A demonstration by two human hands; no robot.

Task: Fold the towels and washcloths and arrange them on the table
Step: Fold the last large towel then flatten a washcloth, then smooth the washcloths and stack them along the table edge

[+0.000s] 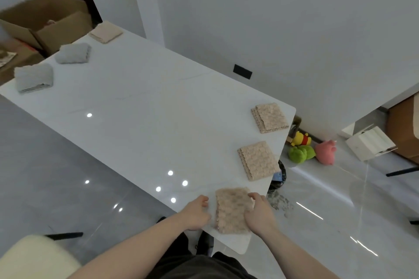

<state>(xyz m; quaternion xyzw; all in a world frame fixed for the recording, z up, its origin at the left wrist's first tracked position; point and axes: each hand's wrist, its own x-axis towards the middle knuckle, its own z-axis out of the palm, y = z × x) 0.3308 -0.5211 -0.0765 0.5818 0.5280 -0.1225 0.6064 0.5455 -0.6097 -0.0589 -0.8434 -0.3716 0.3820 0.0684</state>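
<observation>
A white table (140, 106) is viewed from above by a head-worn camera. At its near corner, a folded beige washcloth (232, 209) is held between two hands. The left hand (196, 213) is placed at the cloth's left edge with fingers curled; whether the edge is actually pinched cannot be told. The right hand (258, 209) is set on the cloth's right side, with fingers bent over that edge in what appears to be a light grasp.

Two more folded beige washcloths, a middle one (258, 161) and a far one (269, 118), are lined up along the right edge of the table. At the far end, two folded grey towels, one nearer (34, 77) and one farther (73, 53), and a pale folded cloth (105, 32) are laid out in a row.

The held washcloth is judged to be at risk: it is set very near the table's corner, and a careless push could send it over the edge. The folds could also be loosened if the hands are drawn away unevenly, and the spacing of the row could be spoiled.

On the floor beyond the table, plush toys (311, 150) are seen, and cardboard boxes (45, 22) are stacked at the far left.

No brand, label or readable writing can be made out anywhere.
</observation>
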